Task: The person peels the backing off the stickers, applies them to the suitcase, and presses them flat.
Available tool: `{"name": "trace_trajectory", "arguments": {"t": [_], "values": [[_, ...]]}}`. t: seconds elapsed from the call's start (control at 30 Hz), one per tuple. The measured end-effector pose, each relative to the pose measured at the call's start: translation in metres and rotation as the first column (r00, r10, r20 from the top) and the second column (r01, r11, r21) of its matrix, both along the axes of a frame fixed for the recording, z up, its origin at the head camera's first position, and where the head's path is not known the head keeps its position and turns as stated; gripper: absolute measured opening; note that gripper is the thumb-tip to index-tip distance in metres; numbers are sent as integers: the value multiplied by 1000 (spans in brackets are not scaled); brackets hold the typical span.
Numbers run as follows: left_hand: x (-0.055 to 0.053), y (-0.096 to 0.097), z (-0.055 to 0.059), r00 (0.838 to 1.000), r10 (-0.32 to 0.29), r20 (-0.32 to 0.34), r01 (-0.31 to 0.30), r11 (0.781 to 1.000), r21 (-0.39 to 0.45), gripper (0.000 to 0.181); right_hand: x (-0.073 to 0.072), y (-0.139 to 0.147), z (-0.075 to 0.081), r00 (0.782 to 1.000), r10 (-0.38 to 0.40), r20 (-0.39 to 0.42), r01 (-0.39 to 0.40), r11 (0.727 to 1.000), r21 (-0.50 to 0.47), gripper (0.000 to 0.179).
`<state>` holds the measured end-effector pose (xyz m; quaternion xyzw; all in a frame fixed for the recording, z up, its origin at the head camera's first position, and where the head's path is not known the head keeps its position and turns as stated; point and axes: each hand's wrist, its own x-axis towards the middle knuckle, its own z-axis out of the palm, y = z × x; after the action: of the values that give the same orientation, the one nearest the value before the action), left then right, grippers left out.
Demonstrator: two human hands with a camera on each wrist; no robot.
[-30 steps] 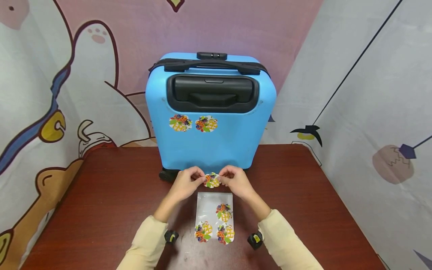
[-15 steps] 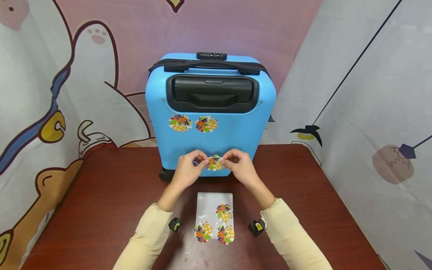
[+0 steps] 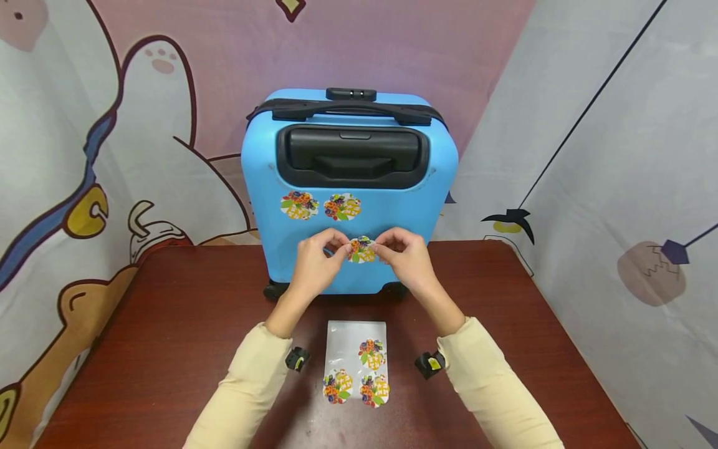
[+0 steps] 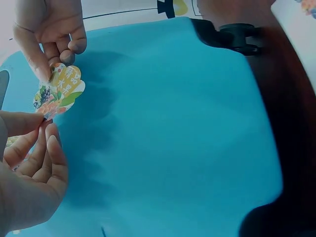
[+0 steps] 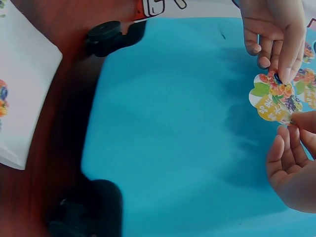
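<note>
A scalloped fruit sticker (image 3: 361, 249) with yellow lettering is stretched between both hands in front of the lower face of a blue suitcase (image 3: 314, 249). My left hand (image 3: 318, 262) pinches its left edge between thumb and forefinger. On the opposite edge, my right hand (image 3: 408, 259) pinches it the same way. In the left wrist view the sticker (image 4: 59, 91) stands off the suitcase shell, and the hands cast shadows there. Two like stickers, a left one (image 3: 300, 205) and a right one (image 3: 343, 206), lie side by side on the suitcase below its black handle recess (image 3: 353, 156).
A white sheet (image 3: 343, 343) bearing three more fruit stickers lies on the dark red wooden table (image 3: 196, 349), between the forearms. Black wheels (image 3: 276, 290) show at the suitcase's base. A printed cloth (image 3: 392, 43) hangs behind.
Both hands have moved up and slightly right together with the pinched sticker, from in front of the suitcase's base to its lower face. The sheet and suitcase have stayed put.
</note>
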<state>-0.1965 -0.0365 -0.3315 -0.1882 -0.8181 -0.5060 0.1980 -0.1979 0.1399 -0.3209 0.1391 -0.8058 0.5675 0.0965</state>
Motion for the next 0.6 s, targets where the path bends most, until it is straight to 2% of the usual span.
{"name": "trace_trajectory", "arguments": {"t": [0.27,0.6], "values": [[-1,4,15,998,54,-40,-53,998,16,5,-2,-2,14,998,-36,-51,34,999,-38,10],[-2,10,26,987,116,-114,-117,993,0,5,-3,-3,25,991,-105,-85,102,994,-42,12]]}}
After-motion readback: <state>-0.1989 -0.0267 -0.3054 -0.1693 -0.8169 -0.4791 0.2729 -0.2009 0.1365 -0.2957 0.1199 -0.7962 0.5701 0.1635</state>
